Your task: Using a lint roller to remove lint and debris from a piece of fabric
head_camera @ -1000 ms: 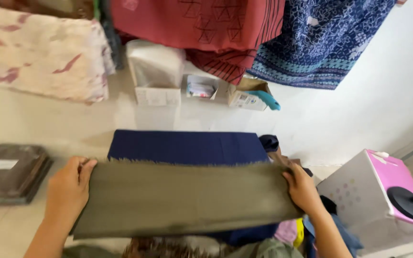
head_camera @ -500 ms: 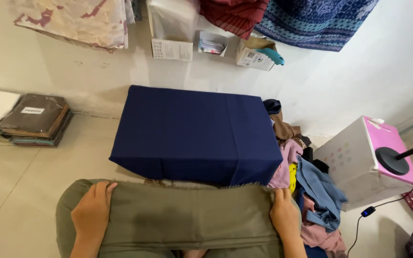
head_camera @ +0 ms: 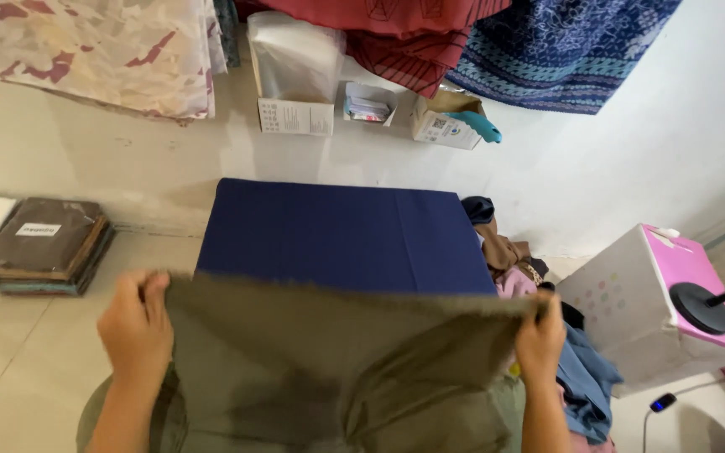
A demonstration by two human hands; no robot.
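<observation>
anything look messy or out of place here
Yes: a heap of clothes is jumbled on the floor between the navy-covered table and the white and pink box. The olive cloth is held spread flat by the left hand and right hand.

You have a pale tiled floor (head_camera: 10, 369) carrying a navy-covered table (head_camera: 337, 235), a stack of dark flat packets (head_camera: 39, 247), a clothes heap (head_camera: 539, 335) and a white-and-pink box (head_camera: 631, 319).
</observation>
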